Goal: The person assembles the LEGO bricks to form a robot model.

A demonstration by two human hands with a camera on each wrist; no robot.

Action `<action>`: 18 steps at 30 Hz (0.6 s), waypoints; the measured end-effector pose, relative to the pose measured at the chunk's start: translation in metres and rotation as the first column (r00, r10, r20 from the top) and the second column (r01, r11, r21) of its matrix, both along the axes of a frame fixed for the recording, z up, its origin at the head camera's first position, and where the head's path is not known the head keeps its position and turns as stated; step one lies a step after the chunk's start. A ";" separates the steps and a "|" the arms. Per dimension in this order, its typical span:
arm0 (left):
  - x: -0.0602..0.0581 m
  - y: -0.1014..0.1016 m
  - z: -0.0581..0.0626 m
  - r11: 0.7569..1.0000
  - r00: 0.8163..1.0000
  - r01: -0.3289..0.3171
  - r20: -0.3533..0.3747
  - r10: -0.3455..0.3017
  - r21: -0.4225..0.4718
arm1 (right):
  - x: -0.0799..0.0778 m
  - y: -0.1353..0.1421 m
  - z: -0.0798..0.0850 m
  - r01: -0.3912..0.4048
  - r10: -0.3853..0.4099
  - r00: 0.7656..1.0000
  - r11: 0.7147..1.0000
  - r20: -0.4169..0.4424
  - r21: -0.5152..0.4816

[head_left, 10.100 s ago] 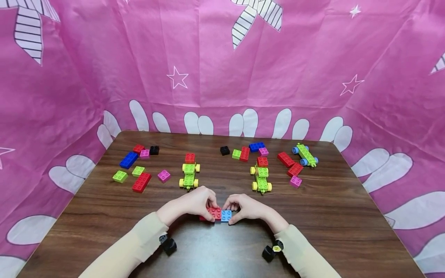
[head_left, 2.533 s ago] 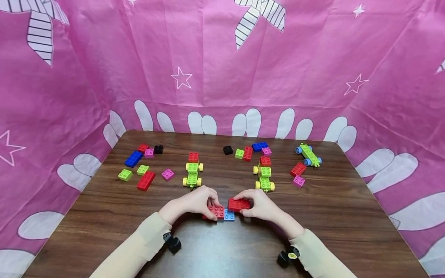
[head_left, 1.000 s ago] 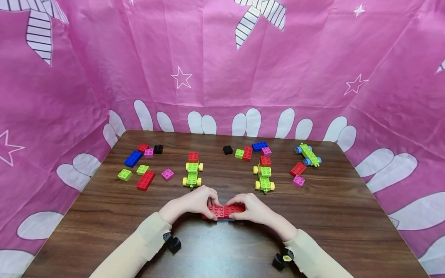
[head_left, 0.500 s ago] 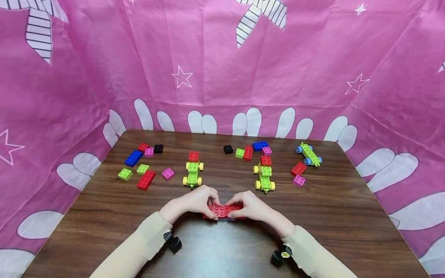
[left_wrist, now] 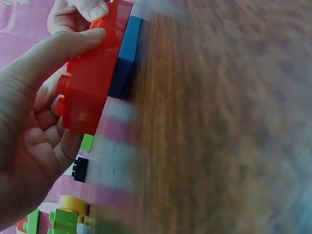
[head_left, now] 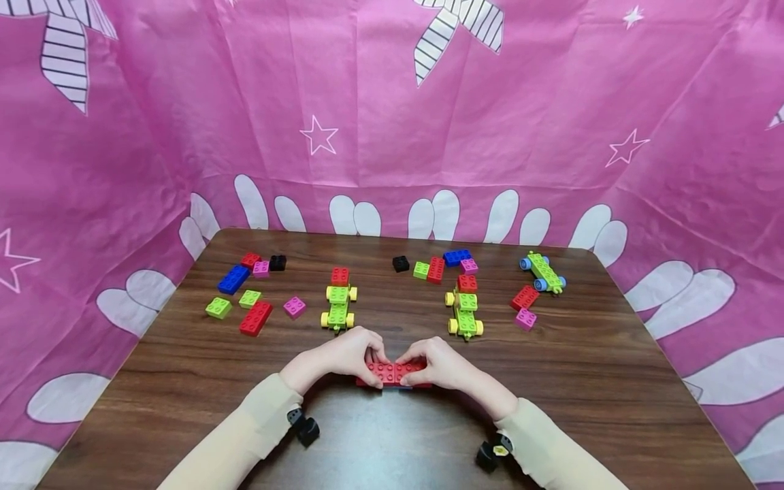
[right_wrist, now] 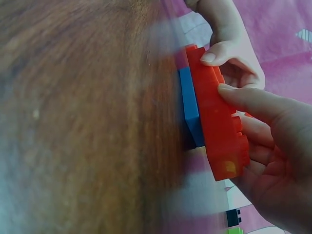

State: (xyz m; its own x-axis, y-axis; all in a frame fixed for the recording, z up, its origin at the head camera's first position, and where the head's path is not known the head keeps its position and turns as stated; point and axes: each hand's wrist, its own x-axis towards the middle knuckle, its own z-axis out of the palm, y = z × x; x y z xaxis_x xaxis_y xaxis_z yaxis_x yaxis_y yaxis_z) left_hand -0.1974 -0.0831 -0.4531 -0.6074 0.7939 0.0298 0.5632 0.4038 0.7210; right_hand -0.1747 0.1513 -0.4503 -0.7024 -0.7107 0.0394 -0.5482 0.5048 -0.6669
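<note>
Two red bricks sit end to end on top of a light blue brick (left_wrist: 126, 58) at the front middle of the table. My left hand (head_left: 354, 355) pinches the left red brick (left_wrist: 90, 97), thumb on the near side. The right red brick (right_wrist: 214, 126) is pinched by my right hand (head_left: 450, 367) in the same way. Both thumbs lie close to the seam between the red bricks. In the wrist views the red bricks' outer ends overhang the blue one. From the head view only a thin strip of blue shows beneath them.
Behind the hands stand two green cars with yellow wheels (head_left: 338, 309) (head_left: 465, 314). A green car base with blue wheels (head_left: 542, 273) lies at the back right. Loose bricks, such as a dark blue one (head_left: 233, 280) and a pink one (head_left: 525, 318), lie on both sides.
My right hand released the blue brick, took a red brick from the right-hand group and set it on the blue one beside the left red brick. Almost nothing moved in the last second.
</note>
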 end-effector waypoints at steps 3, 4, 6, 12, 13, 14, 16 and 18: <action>-0.001 0.000 0.001 1.000 1.000 -0.001 0.005 0.001 -0.004 | 0.000 0.000 0.000 0.006 -0.006 1.000 1.000 -0.012 0.006; -0.001 0.000 0.000 1.000 1.000 -0.001 0.005 0.001 -0.004 | 0.001 0.000 0.001 0.008 -0.008 1.000 1.000 -0.013 0.009; -0.001 0.000 -0.001 1.000 1.000 -0.001 0.006 0.001 -0.001 | 0.001 0.000 0.001 0.011 -0.011 1.000 1.000 -0.014 0.016; 0.001 0.000 0.000 1.000 1.000 0.003 -0.014 -0.003 0.006 | 0.001 -0.001 0.003 0.017 -0.017 1.000 0.999 -0.002 0.027; 0.001 0.000 0.000 1.000 1.000 0.003 -0.017 -0.003 0.004 | 0.001 -0.001 0.003 0.018 -0.018 1.000 0.999 -0.003 0.030; 0.001 0.000 0.001 1.000 1.000 0.003 -0.020 -0.003 0.000 | 0.001 -0.001 0.004 0.019 -0.019 1.000 0.999 -0.001 0.034; 0.001 0.000 0.002 1.000 1.000 0.003 -0.024 -0.003 -0.007 | 0.000 -0.002 0.005 0.022 -0.022 1.000 0.999 0.004 0.042; 0.002 0.000 0.003 1.000 1.000 0.000 -0.027 -0.001 -0.018 | 0.000 -0.003 0.006 0.025 -0.026 1.000 0.998 0.010 0.050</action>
